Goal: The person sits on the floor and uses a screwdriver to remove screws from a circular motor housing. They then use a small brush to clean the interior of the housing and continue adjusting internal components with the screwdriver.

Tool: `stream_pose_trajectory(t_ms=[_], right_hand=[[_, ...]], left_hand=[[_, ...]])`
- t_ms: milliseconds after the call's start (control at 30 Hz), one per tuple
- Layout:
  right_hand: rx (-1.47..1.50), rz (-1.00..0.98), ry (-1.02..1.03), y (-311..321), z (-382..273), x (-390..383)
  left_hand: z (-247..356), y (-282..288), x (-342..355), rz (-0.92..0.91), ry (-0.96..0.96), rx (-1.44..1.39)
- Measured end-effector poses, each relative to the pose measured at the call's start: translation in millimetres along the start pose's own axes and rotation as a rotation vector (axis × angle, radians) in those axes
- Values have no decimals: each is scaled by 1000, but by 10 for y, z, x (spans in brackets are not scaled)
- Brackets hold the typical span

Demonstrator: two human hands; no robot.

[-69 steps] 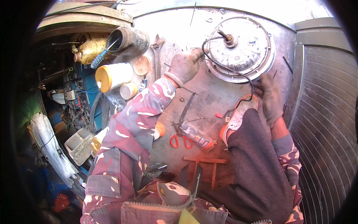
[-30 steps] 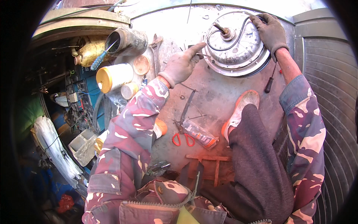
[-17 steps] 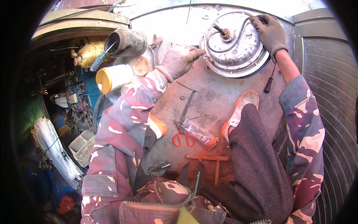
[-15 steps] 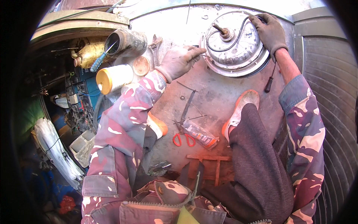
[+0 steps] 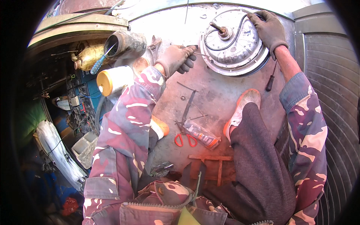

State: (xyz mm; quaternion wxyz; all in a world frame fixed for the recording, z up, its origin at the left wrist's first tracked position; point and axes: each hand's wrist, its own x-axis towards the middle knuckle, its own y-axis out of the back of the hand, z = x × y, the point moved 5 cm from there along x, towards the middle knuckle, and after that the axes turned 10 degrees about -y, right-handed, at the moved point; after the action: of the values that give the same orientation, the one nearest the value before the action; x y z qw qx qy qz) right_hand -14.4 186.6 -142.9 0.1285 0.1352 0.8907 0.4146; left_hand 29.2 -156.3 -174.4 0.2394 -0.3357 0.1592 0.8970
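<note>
A round, silvery hub motor [image 5: 235, 56] lies on the metal floor at the far right of centre, its axle [image 5: 221, 29] pointing up. A black cable [image 5: 236, 42] curls across its face and ends up near my right fingertips. My right hand [image 5: 268, 30], in a grey work glove, grips the motor's upper right edge. Left of the motor, my gloved left hand [image 5: 176, 60] is closed around a tool with a dark end and a thin metal shaft [image 5: 201, 54]. The shaft points to the motor's rim; whether it touches is hard to tell.
A dark-handled screwdriver [image 5: 270, 83] lies right of the motor. Red-handled scissors [image 5: 184, 135] and a plastic packet [image 5: 202, 135] lie between my feet. Left are an adjustable wrench [image 5: 153, 43], a yellow-lidded container [image 5: 112, 80] and a metal pot [image 5: 129, 43] with a blue-handled screwdriver [image 5: 98, 64].
My left hand has drawn back slightly left and turned, its fingers now curled around the tool. The right hand keeps its hold; the motor appears slightly higher and further left in view.
</note>
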Motion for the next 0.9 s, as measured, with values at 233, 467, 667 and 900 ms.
stream_pose_trajectory(t_ms=[233, 467, 667, 900], right_hand=[[-85, 55, 29, 29, -43, -23], [-59, 11, -6, 4, -6, -9], [0, -24, 7, -4, 9, 19], [-27, 18, 2, 10, -5, 1]], left_hand=[[409, -173, -13, 84, -878, 1139], [306, -204, -204, 162, -1028, 1081], [-113, -103, 2, 34, -125, 56], [115, -176, -79, -64, -25, -7]])
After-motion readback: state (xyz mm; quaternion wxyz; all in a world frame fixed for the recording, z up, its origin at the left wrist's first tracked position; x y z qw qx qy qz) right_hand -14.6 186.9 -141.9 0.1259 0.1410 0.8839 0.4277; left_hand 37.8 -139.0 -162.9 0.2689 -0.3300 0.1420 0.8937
